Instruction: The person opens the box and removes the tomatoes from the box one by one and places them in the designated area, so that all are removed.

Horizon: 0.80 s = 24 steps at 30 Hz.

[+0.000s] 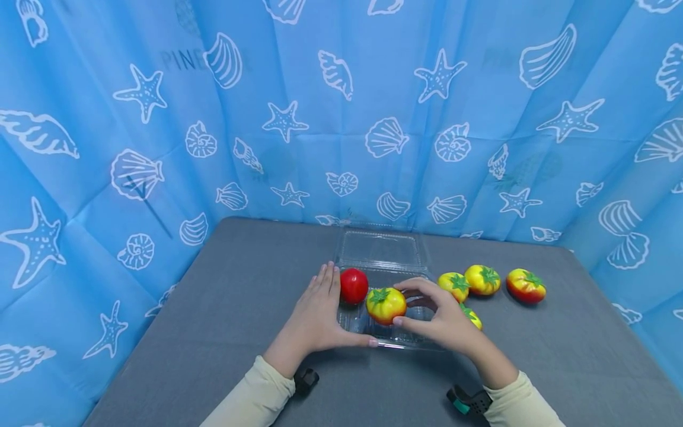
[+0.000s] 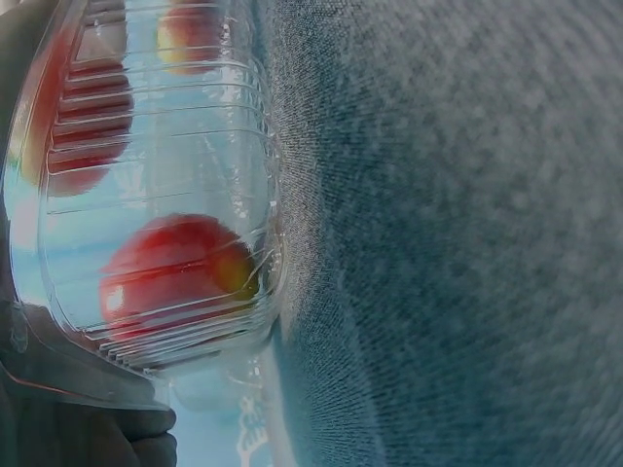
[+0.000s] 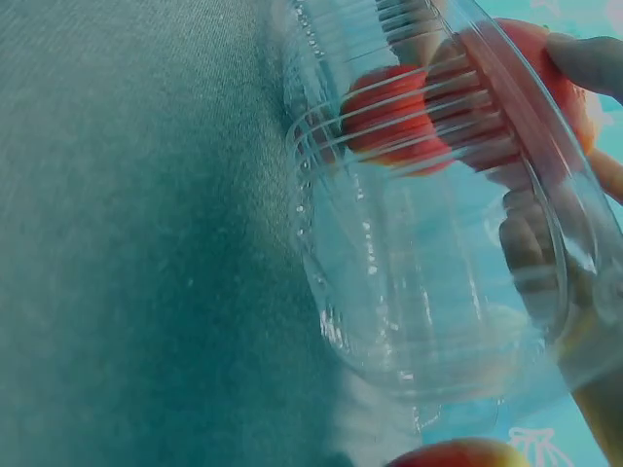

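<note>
A clear plastic clamshell box (image 1: 349,323) lies on the grey cloth with its lid (image 1: 380,249) folded back, away from me. My left hand (image 1: 315,320) rests along the box's left side, fingers straight and thumb stretched along the front edge. A red tomato (image 1: 354,286) sits inside at the left, beside those fingers; the left wrist view shows this red tomato (image 2: 175,272) through the ribbed wall. My right hand (image 1: 440,311) pinches a yellow-and-red tomato (image 1: 385,307) with a green leafy top between thumb and fingers, over the box. In the right wrist view this tomato (image 3: 535,63) shows near the rim.
Right of the box lie several more yellow-and-red tomatoes, among them one by the right hand (image 1: 453,286), one behind it (image 1: 482,280) and one farther right (image 1: 526,286). Another tomato (image 1: 472,318) is partly hidden by the right hand. A blue shell-patterned curtain (image 1: 341,118) surrounds the table's back and sides.
</note>
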Each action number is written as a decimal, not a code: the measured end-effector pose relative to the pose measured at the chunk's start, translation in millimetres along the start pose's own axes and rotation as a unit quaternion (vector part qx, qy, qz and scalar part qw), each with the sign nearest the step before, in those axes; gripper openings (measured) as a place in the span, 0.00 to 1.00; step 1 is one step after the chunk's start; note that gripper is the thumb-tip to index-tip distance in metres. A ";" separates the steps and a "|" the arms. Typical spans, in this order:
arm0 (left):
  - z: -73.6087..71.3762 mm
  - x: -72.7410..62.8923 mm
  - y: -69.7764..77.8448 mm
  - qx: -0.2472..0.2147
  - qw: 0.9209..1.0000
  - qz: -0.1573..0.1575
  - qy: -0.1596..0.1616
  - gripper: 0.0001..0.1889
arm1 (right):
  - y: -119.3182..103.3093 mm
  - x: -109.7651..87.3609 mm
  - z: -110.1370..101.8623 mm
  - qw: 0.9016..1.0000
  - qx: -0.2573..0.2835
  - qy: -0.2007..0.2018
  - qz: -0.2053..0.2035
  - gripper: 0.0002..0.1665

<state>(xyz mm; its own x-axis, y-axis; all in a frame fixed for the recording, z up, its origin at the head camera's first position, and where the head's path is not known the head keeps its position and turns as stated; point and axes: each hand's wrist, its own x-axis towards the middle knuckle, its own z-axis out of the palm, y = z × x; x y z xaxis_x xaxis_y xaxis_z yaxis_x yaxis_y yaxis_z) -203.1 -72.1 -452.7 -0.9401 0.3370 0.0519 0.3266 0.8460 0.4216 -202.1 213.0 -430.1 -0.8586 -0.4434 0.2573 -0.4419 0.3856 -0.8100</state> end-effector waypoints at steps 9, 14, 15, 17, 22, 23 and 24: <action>0.0 0.3 -0.9 -0.004 1.000 0.003 -0.002 0.75 | 3.0 -8.3 -9.4 0.999 0.005 0.041 0.010 0.32; 0.6 0.5 -1.6 0.000 1.000 0.001 -0.004 0.76 | 5.2 -12.2 -14.8 0.998 -0.004 0.062 0.005 0.32; 0.6 0.6 -1.5 0.002 1.000 0.001 -0.005 0.76 | 5.6 -13.0 -15.8 0.998 -0.004 0.065 0.004 0.32; 0.2 0.6 -1.0 0.005 1.000 0.001 -0.004 0.76 | 6.2 -14.7 -18.0 0.998 -0.002 0.069 0.003 0.31; -1.1 0.1 0.6 0.007 1.000 0.004 0.000 0.75 | 8.4 -19.1 -23.5 0.996 -0.003 0.084 0.004 0.31; -1.3 -0.1 0.6 0.006 1.000 0.004 0.001 0.75 | 8.5 -20.0 -24.7 0.996 -0.004 0.088 0.005 0.31; -1.2 -0.2 0.6 0.007 1.000 0.004 0.001 0.76 | 8.5 -20.8 -25.8 0.996 -0.007 0.091 0.008 0.31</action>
<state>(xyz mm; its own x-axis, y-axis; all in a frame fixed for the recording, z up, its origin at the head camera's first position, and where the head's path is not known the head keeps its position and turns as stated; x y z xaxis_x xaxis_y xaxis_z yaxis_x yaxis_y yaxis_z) -202.8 -72.2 -451.3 -0.9376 0.3428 0.0577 0.3356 0.8491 0.4080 -194.7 246.5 -428.8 -0.8976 -0.2832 0.3379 -0.4311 0.4032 -0.8072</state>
